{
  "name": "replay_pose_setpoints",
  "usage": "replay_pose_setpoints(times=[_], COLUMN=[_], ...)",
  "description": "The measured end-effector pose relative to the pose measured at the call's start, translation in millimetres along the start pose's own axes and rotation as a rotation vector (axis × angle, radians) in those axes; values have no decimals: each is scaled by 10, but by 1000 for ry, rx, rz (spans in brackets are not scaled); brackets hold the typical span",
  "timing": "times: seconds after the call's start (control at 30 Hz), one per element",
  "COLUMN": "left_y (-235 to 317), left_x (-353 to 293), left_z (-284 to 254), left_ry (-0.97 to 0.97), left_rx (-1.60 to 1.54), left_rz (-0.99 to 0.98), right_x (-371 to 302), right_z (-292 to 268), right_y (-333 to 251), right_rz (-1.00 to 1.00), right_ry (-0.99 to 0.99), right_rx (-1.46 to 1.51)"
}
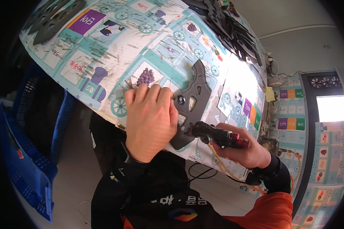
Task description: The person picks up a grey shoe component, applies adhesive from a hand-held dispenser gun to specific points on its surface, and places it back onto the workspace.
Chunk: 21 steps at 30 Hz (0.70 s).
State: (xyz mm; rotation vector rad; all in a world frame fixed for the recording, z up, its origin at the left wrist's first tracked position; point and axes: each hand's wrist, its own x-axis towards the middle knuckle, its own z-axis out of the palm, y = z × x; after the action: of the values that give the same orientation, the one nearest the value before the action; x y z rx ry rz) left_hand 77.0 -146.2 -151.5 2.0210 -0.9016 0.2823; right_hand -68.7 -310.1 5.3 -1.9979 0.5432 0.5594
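Observation:
A dark grey curved part (pixel 200 89) with cut-out windows and a shiny round spot lies on the paper-covered table near its front edge. My left hand (pixel 151 118) is closed against the part's left edge, fingers bent down and thumb side touching it. The left fingertips are hidden. In my right hand (pixel 246 150) is a black hand-held air tool (pixel 214 133) with red pieces at its rear and a yellow hose. Its front end points left, over the lower part of the grey piece; whether it touches cannot be made out.
Many similar dark parts (pixel 233 32) are heaped at the far right of the table (pixel 118 57), with more dark parts (pixel 57 19) at the far left. Blue plastic crates (pixel 26 160) stand on the floor at left. A black cable (pixel 202 175) loops below the table edge.

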Motion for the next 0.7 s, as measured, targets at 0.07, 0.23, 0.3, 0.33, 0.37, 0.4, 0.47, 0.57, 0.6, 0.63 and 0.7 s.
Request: replay_pose_setpoints(times=[0.07,0.23,0.3,0.33,0.37,0.4,0.47,0.57,0.6,0.63,0.7], left_y=[-17,14,11,10,12,10,12,9,7,5,6], left_x=[-3,14,18,19,21,17,16,8,7,7,10], left_z=[2,-26,-15,-4,5,4,3,-14,-18,-20,-23], left_ry=[-9,-6,-11,-11,-10,-11,-20,-27,-28,-33,-38], left_rx=[0,4,2,-1,-4,-3,-2,11,11,13,17], left_rz=[-4,1,-2,1,4,4,1,-1,-1,-5,-9], right_x=[13,-67,-68,-68,-69,-57,-23,2,-1,-25,-107], right_z=[-18,-18,-29,-39,-52,-63,-100,-106,-102,-111,-161], right_y=[18,85,186,205,216,203,111,-36,-70,-100,-137], right_rz=[9,110,89,91,93,93,149,227,250,250,267], right_ry=[-6,67,106,109,110,108,68,38,48,47,102], right_rx=[5,135,157,157,155,156,151,142,137,137,224])
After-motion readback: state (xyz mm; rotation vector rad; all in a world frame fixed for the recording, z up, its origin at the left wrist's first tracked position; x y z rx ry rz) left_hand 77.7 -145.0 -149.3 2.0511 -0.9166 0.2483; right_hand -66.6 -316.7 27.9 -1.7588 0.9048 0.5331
